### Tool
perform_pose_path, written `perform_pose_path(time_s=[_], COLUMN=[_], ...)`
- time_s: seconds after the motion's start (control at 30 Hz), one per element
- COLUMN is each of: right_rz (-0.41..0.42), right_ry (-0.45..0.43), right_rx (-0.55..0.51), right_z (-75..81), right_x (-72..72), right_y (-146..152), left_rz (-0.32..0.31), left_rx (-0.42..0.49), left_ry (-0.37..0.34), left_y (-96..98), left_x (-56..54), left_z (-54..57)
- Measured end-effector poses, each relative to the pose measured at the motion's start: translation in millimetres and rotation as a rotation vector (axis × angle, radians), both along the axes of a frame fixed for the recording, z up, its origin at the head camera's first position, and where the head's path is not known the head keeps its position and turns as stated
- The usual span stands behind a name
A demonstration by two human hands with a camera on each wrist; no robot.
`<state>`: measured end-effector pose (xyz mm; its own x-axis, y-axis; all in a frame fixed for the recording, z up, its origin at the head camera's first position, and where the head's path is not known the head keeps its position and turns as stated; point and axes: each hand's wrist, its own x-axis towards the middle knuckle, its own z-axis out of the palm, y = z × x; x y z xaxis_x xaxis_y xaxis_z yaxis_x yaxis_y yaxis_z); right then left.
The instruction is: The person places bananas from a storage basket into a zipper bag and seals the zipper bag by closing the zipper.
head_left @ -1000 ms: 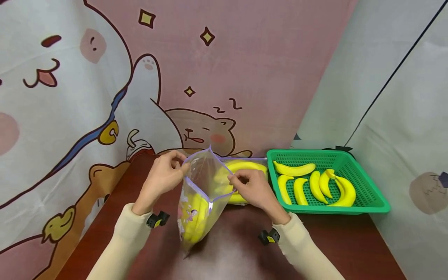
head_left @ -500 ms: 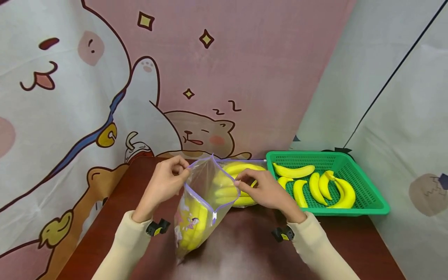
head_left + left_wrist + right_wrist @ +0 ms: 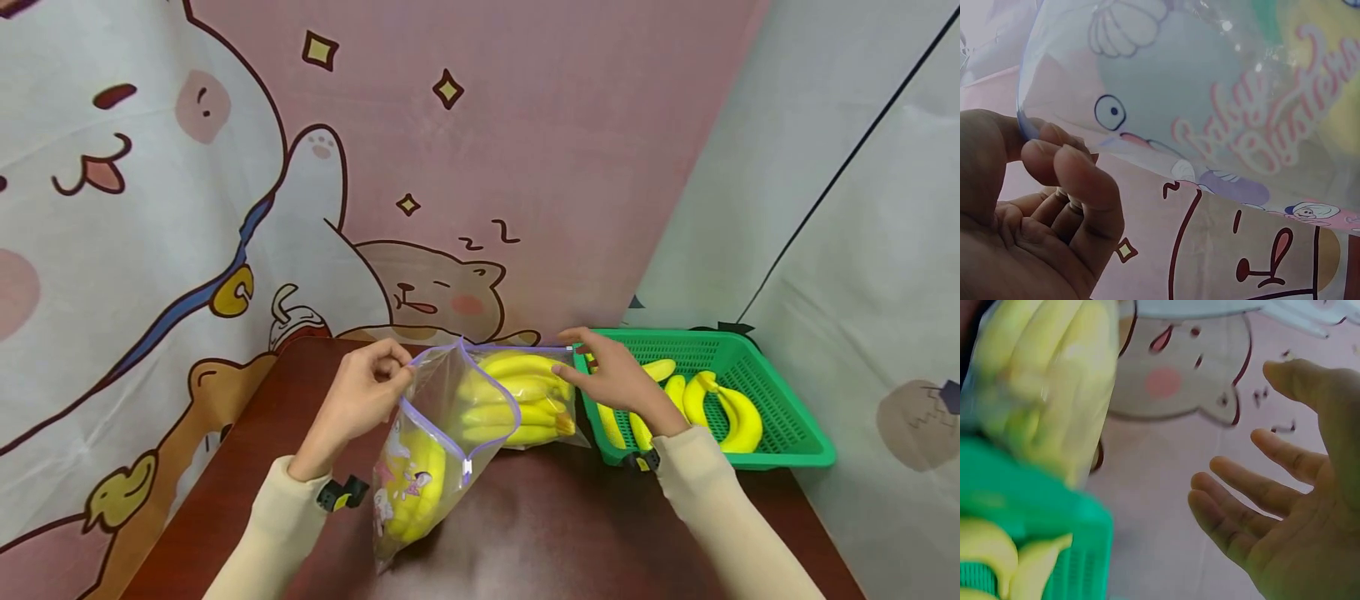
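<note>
My left hand [image 3: 367,387] pinches the purple-edged rim of a clear zip bag [image 3: 450,400] between thumb and fingers. The bag's mouth gapes upward, its white slider hangs at the front, and yellow bananas [image 3: 418,492] lie in its lower part. In the left wrist view the printed side of the bag [image 3: 1166,87] fills the space beyond my fingertips. My right hand [image 3: 617,377] is spread with nothing in it, over the left end of a green basket [image 3: 795,433]. Loose bananas [image 3: 738,417] lie in the basket, some hidden under that hand and forearm.
Behind the open bag, a second clear zip bag [image 3: 579,433] full of bananas lies against the basket's left side. All of it is on a dark red-brown table [image 3: 540,533]. A printed cloth [image 3: 570,167] hangs close behind, and a pale cloth [image 3: 885,292] bounds the right.
My right hand has let go of the bag's rim and moved right over the basket, its fingers spreading. The left hand keeps its pinch on the bag, which has shifted slightly.
</note>
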<state>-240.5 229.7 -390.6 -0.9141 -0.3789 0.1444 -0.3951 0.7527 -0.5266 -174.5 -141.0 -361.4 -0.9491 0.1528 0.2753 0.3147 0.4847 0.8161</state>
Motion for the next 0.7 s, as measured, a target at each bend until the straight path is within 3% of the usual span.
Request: perform_pose_path(time_s=[0.4, 0.7], right_rz=[-0.063, -0.083], right_ry=[-0.067, -0.158], right_rx=[0.166, 0.211], right_z=[-13.1, -43.7], right_x=[-44.6, -73.8], right_y=[50.9, 91.0], left_rz=[-0.028, -0.042], left_rx=[0.046, 0.058], left_ry=[0.013, 0.023], left_y=[-2.2, -3.9], left_x=[-0.9, -1.2], left_z=[-1.9, -3.5])
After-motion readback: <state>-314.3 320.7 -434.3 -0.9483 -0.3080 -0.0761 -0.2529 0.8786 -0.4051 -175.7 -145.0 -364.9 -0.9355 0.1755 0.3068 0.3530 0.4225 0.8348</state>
